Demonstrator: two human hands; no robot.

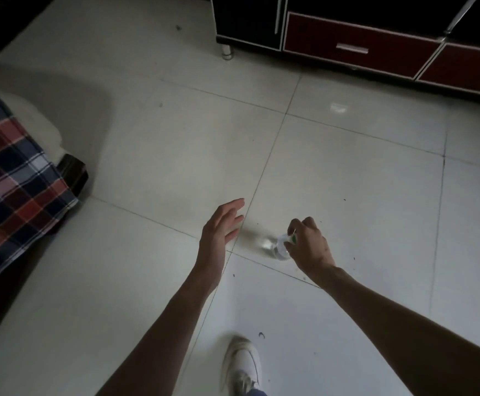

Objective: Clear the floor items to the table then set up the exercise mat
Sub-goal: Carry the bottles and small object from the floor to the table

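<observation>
A clear plastic bottle (277, 247) with a white and green label is low over the pale tiled floor (147, 138), blurred toward its left end. My right hand (308, 245) is closed around its right end, near the label. My left hand (221, 227) hovers just left of the bottle with fingers spread and nothing in it. No exercise mat or table is in view.
A bed or sofa with a plaid cover (13, 178) and a white fleece (44, 121) fills the left edge. A black cabinet with red drawers (356, 44) stands at the back right on a metal leg (227, 51). My white shoe (243, 364) is at the bottom.
</observation>
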